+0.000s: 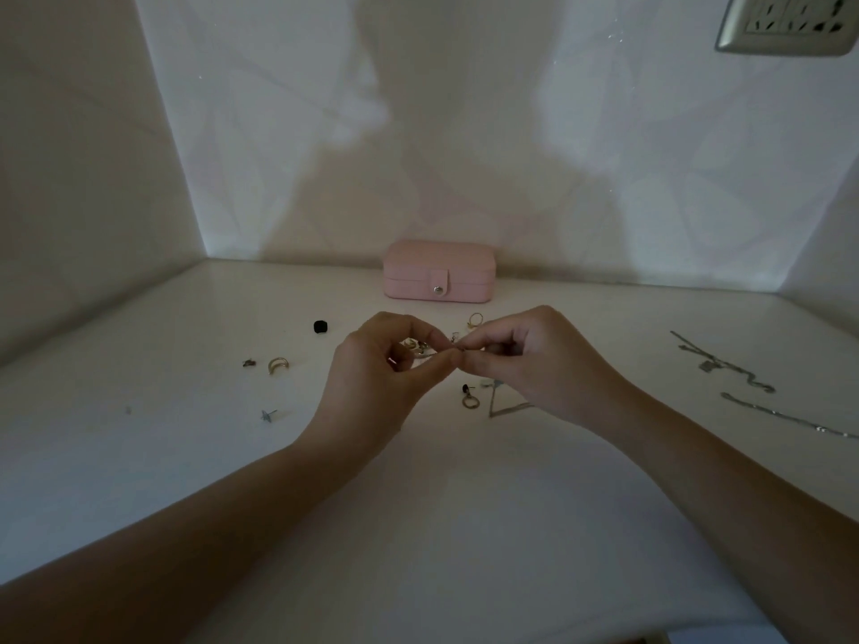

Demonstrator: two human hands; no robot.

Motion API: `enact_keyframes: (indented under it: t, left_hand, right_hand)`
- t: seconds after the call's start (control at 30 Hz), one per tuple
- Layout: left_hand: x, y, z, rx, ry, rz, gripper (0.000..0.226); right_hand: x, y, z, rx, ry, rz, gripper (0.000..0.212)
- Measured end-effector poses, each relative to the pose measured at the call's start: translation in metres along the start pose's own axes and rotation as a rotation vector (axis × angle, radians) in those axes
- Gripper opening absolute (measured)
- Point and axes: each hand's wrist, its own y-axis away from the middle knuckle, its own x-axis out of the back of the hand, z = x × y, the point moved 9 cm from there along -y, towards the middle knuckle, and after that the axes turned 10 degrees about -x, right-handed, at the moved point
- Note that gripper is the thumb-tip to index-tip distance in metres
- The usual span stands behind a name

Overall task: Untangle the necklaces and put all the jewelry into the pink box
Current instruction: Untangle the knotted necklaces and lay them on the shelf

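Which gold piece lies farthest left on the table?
The curved gold ring, well left of the left hand; all other gold pieces lie farther right.

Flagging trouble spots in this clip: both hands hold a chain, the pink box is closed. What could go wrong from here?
1. The left hand and right hand both pinch the fine chain; a hard pull might snap it.
2. The pink box is snapped shut; setting the chain down to open it could re-tangle it.
3. The hoop earring lies below the hands; the trailing chain might snag it.
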Motion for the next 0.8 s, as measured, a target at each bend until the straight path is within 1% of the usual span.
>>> enact_keyframes:
  t: [0.13, 0.33, 0.47, 0.57, 0.67, 0.73, 0.8]
  left_hand:
    - [0.003, -0.002, -0.001, -0.032, -0.097, 0.004, 0.011]
    - [-0.002, -0.001, 0.011, -0.182, -0.263, -0.07, 0.011]
    - [-0.001, -0.001, 0.011, -0.191, -0.304, -0.081, 0.008]
    - [0.0, -0.003, 0.004, -0.129, -0.286, -0.071, 0.002]
    - [-0.004, -0.001, -0.005, -0.039, -0.233, -0.082, 0.003]
    - [-0.006, -0.001, -0.011, 0.023, -0.184, -0.09, 0.004]
    - [-0.005, -0.001, -0.015, 0.07, -0.139, -0.087, 0.004]
  right_hand:
    - [-0.002, 0.002, -0.002, 0.011, 0.072, -0.011, 0.01]
    - [-0.007, 0.003, -0.004, 0.036, 0.154, -0.012, 0.013]
    - [-0.007, 0.003, -0.006, 0.043, 0.146, -0.009, 0.009]
    - [-0.002, 0.003, -0.007, 0.045, 0.105, 0.04, 0.008]
    - [0.005, 0.0, -0.001, -0.005, -0.042, 0.076, 0.006]
    - [0.007, -0.002, 0.002, -0.045, -0.106, 0.057, 0.009]
    - [0.004, -0.002, 0.002, -0.06, -0.107, 0.026, 0.01]
